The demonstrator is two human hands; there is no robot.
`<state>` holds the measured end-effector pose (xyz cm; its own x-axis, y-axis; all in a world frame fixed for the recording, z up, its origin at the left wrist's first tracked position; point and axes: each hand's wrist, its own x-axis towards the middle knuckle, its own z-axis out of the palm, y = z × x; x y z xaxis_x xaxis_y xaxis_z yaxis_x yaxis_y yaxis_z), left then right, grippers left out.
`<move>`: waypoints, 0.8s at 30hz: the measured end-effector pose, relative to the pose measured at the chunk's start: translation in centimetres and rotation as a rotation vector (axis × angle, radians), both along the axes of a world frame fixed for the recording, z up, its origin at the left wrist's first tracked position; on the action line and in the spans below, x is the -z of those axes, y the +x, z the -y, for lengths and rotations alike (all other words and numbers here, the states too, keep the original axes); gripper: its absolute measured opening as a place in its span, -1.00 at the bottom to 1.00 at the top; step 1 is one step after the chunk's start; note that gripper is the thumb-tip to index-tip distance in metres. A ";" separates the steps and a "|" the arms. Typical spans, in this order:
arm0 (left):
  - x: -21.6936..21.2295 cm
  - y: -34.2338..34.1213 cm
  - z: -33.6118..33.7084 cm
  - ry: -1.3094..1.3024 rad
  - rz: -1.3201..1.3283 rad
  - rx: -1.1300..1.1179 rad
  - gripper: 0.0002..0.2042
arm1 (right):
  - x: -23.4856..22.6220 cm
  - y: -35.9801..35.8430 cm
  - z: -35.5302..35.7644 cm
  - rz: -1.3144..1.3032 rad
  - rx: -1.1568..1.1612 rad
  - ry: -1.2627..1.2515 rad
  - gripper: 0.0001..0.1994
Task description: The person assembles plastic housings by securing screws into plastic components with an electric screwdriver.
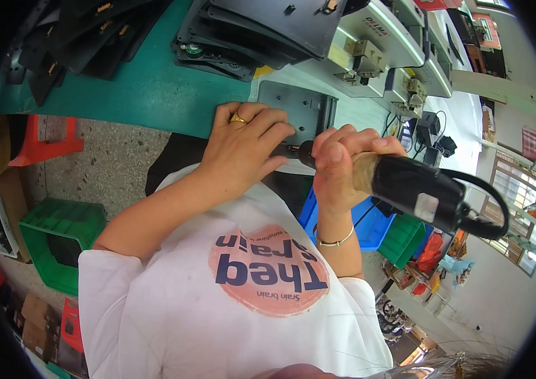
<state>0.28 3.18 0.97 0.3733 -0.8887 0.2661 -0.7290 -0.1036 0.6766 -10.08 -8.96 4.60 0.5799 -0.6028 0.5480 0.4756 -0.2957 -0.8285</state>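
Observation:
My right hand (337, 164) is wrapped round a black corded electric screwdriver (416, 189), which has a tan band near its front. Its bit points left, down at the near edge of a dark grey plastic panel (303, 110) lying on the workbench. My left hand (243, 148), with a gold ring, grips the panel's near left part. Its fingers are bent over the top, and the thumb is close to the screwdriver's tip. Whether a screw sits at the tip is too small to tell.
Stacked black panels (255, 31) stand just beyond my hands, with more black plates (85, 38) at the far left of the green bench mat (142, 95). Grey metal machines (369, 60) line the right. A blue bin (369, 221) and green crate (59, 243) are lower down.

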 end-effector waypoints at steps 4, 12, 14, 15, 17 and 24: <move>-0.8 0.1 0.4 0.012 0.065 0.008 -0.47 | -0.3 -0.9 0.1 0.038 0.025 0.005 -0.46; -1.8 0.5 2.3 0.120 0.163 0.058 -0.24 | -3.1 -6.5 5.0 0.169 0.352 0.174 -0.42; -2.5 0.7 2.4 0.125 0.200 0.109 -0.21 | -3.0 -7.5 6.5 0.162 0.393 0.211 -0.42; -2.9 0.7 2.2 0.126 0.222 0.101 -0.21 | -2.8 -7.9 7.2 0.133 0.433 0.250 -0.40; -3.8 0.3 1.7 0.142 0.194 0.152 -0.20 | -2.5 -8.9 7.9 0.141 0.402 0.301 -0.37; -9.3 3.2 -3.6 0.029 -0.462 0.288 -0.18 | -1.6 -9.6 8.4 0.000 0.391 0.300 -0.43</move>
